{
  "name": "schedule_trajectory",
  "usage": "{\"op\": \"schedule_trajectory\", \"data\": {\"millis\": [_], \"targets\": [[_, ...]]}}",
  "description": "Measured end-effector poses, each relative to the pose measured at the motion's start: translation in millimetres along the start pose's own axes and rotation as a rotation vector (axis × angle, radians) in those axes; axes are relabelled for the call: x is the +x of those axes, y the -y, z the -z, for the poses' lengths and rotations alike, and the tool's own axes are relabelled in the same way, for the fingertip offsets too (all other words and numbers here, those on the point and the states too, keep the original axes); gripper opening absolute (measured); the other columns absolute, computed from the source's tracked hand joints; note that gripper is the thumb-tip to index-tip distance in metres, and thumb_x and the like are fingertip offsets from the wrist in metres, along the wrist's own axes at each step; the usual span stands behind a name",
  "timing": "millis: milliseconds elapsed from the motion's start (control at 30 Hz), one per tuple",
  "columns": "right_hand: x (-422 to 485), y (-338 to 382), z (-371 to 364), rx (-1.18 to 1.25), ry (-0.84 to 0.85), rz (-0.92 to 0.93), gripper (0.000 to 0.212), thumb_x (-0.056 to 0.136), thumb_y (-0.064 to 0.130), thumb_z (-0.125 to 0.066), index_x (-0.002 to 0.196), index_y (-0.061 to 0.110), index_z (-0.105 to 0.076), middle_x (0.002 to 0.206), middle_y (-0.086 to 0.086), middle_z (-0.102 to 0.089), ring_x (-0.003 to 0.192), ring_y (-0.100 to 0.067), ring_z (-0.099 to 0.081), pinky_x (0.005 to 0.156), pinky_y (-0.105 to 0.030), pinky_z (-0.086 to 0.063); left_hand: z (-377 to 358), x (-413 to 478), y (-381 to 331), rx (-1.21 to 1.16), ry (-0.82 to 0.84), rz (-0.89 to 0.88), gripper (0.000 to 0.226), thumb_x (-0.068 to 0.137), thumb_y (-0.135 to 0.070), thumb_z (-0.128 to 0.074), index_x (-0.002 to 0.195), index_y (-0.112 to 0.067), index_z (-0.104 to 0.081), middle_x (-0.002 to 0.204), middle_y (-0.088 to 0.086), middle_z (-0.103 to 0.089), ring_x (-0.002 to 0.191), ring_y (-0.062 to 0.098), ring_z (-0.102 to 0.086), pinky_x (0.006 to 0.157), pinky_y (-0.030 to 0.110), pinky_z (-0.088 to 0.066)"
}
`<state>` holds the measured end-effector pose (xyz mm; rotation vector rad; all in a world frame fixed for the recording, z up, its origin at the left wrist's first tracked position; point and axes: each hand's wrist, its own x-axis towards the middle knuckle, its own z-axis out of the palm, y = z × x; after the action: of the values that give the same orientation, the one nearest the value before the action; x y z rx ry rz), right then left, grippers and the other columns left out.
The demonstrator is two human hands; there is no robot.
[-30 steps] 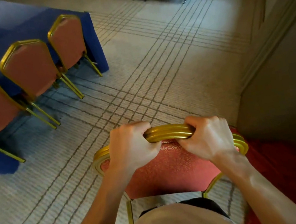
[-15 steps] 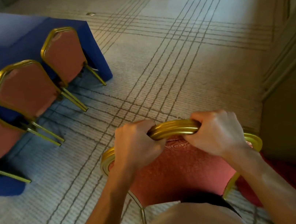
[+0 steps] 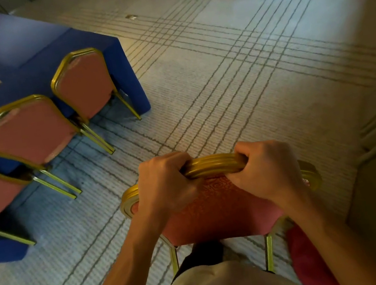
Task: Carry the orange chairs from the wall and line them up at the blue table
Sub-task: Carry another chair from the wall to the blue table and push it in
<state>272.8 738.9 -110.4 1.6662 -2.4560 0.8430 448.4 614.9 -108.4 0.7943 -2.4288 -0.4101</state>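
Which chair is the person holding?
The chair at the bottom middle: the left hand and right hand both grip its gold top rail. The other three chairs stand untouched along the blue table.

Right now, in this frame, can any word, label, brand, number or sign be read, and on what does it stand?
No readable text anywhere in this frame.
The held chair, gripped by the left hand and right hand: woven swirl pattern only, no letters.
The blue table and the three chairs at it: no print or labels.
The small floor plate: too small to tell.
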Motion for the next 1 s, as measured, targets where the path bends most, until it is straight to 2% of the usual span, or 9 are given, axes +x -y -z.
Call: {"op": "schedule_trajectory", "data": {"millis": [100, 167, 400, 467, 567, 633, 700, 833, 1000], "targets": [[41, -19, -24, 0.024, 0.042, 0.018, 0.045, 0.068, 0.043, -0.081, 0.058, 0.028, -0.04, 0.045, 0.01, -0.036, 0.04, -0.013, -0.039, 0.048, -0.022, -0.026, -22, 35, 26, -0.002, 0.006, 0.028, 0.028, 0.071, -0.039, -0.07, 0.056, -0.02, -0.055, 0.053, -0.014, -0.045, 0.046, 0.009, -0.046, 0.044, 0.032, -0.04], [70, -31, -39, 0.015, 0.072, 0.026, 0.047, 0.068, 0.044, -0.082, 0.058, 0.03, -0.038, 0.045, 0.012, -0.032, 0.04, -0.01, -0.035, 0.047, -0.019, -0.022, -38, 59, 44, 0.0, 0.019, 0.045, 0.028, 0.071, -0.041, -0.067, 0.057, -0.02, -0.057, 0.053, -0.012, -0.048, 0.046, 0.01, -0.047, 0.044, 0.034, -0.041], [210, -68, -77, -0.095, 0.101, -0.007, 0.046, 0.068, 0.05, -0.082, 0.058, 0.027, -0.043, 0.044, 0.011, -0.029, 0.041, -0.011, -0.032, 0.05, -0.012, -0.013, -80, 193, 111, -0.005, 0.051, 0.073, 0.022, 0.067, -0.032, -0.072, 0.057, -0.019, -0.057, 0.051, -0.009, -0.05, 0.046, 0.01, -0.049, 0.044, 0.034, -0.042], [245, -77, -80, -0.108, 0.093, -0.027, 0.044, 0.068, 0.05, -0.08, 0.059, 0.027, -0.044, 0.044, 0.011, -0.031, 0.041, -0.01, -0.034, 0.048, -0.015, -0.015, -87, 231, 123, -0.033, 0.062, 0.059, 0.025, 0.067, -0.032, -0.072, 0.056, -0.018, -0.054, 0.05, -0.01, -0.046, 0.045, 0.01, -0.047, 0.043, 0.033, -0.04], [293, -92, -82, -0.095, 0.059, -0.035, 0.039, 0.069, 0.052, -0.074, 0.06, 0.03, -0.043, 0.046, 0.01, -0.038, 0.043, -0.013, -0.042, 0.051, -0.022, -0.026, -98, 283, 136, -0.051, 0.051, 0.017, 0.03, 0.068, -0.031, -0.073, 0.055, -0.019, -0.049, 0.05, -0.01, -0.043, 0.045, 0.01, -0.044, 0.043, 0.033, -0.039], [320, -101, -84, -0.086, 0.062, -0.043, 0.036, 0.07, 0.055, -0.069, 0.061, 0.031, -0.044, 0.047, 0.01, -0.041, 0.045, -0.016, -0.048, 0.053, -0.025, -0.032, -103, 312, 142, -0.061, 0.048, 0.009, 0.035, 0.068, -0.028, -0.075, 0.055, -0.025, -0.042, 0.049, -0.014, -0.036, 0.045, 0.007, -0.04, 0.044, 0.026, -0.032], [348, -111, -85, -0.094, 0.047, -0.04, 0.037, 0.07, 0.056, -0.069, 0.061, 0.031, -0.043, 0.047, 0.01, -0.039, 0.046, -0.018, -0.05, 0.054, -0.025, -0.032, -109, 342, 149, -0.065, 0.056, -0.002, 0.035, 0.068, -0.027, -0.076, 0.055, -0.026, -0.043, 0.049, -0.015, -0.035, 0.044, 0.006, -0.04, 0.045, 0.024, -0.029], [406, -145, -92, -0.119, 0.046, -0.041, 0.036, 0.072, 0.058, -0.066, 0.062, 0.032, -0.043, 0.046, 0.012, -0.033, 0.045, -0.013, -0.042, 0.055, -0.025, -0.031, -132, 404, 159, -0.023, 0.053, -0.003, 0.031, 0.07, -0.029, -0.078, 0.055, -0.019, -0.052, 0.05, -0.012, -0.043, 0.044, 0.009, -0.044, 0.042, 0.03, -0.036], [466, -201, -108, -0.087, 0.081, -0.022, 0.038, 0.074, 0.058, -0.067, 0.063, 0.031, -0.044, 0.047, 0.011, -0.039, 0.045, -0.011, -0.043, 0.055, -0.026, -0.032, -172, 476, 164, 0.003, 0.075, -0.009, 0.029, 0.071, -0.032, -0.073, 0.055, -0.018, -0.053, 0.049, -0.01, -0.045, 0.043, 0.009, -0.044, 0.043, 0.029, -0.035]]}}
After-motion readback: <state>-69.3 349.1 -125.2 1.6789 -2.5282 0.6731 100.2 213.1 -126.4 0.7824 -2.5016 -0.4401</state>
